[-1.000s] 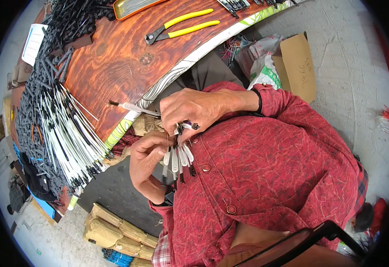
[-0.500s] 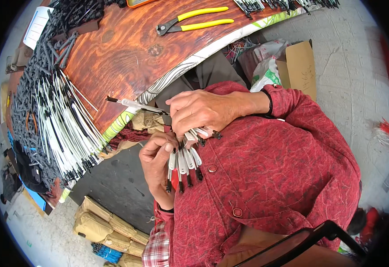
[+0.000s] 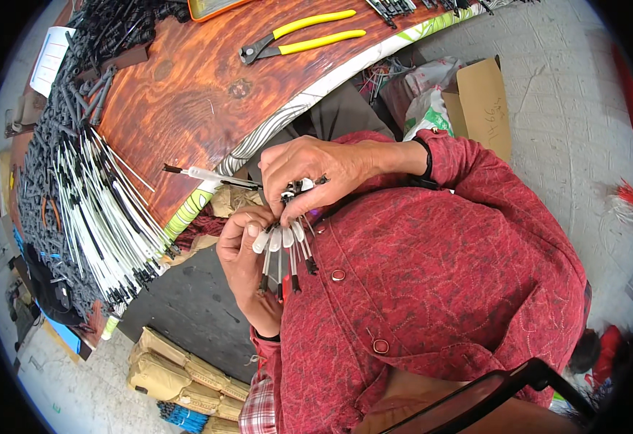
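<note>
My left hand (image 3: 242,257) is closed on a small bunch of thin rods (image 3: 284,242) with clear rounded plastic tabs and black tips, fanned out toward my chest. Thumb and fingers pinch it near the tabs. Just above, my right hand (image 3: 316,173) is closed too, its fingertips meeting the top of the fan. More white and black pieces (image 3: 298,189) show between its fingers, partly hidden. One long piece (image 3: 204,175) with a clear sleeve and black end sticks out leftward from the right hand, over the table edge. How the pieces join under the fingers is hidden.
On the wooden table (image 3: 186,94) lie yellow-handled cutting pliers (image 3: 298,36), a fanned heap of white rods (image 3: 106,217) and a pile of dark grey plastic parts (image 3: 41,159). A cardboard box (image 3: 484,108) stands beyond the table edge. Wrapped brown bundles (image 3: 179,369) lie at lower left.
My right hand has turned, and its thumb and fingertips have come down onto the fanned tabs. The pieces under its palm now show between the fingers. The whole view has shifted slightly.
</note>
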Demonstrator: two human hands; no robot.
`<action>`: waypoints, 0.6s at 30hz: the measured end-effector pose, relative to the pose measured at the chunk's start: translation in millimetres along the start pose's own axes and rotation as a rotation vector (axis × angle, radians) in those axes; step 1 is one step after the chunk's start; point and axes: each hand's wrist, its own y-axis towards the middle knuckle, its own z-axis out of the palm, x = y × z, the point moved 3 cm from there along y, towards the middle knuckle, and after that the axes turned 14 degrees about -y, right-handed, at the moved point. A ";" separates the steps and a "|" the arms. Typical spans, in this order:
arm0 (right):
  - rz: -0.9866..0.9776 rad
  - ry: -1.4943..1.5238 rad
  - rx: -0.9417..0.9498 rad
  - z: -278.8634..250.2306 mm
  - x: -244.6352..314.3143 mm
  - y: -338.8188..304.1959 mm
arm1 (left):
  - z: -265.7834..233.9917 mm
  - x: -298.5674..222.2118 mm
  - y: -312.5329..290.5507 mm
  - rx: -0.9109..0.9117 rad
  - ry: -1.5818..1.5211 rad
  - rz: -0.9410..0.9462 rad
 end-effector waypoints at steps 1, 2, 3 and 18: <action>-0.005 0.025 -0.003 -0.3 -1.7 -0.4 | -2.9 0.5 0.5 0.044 0.048 -0.001; -0.011 0.050 -0.006 -0.5 -2.6 -1.3 | -5.8 0.1 0.9 0.094 0.100 0.005; -0.009 0.048 -0.011 -0.7 -2.6 -2.7 | -5.0 -1.0 0.6 0.098 0.102 0.002; -0.079 0.049 0.081 -0.4 2.9 -0.8 | -11.0 7.3 7.7 0.323 0.107 -0.076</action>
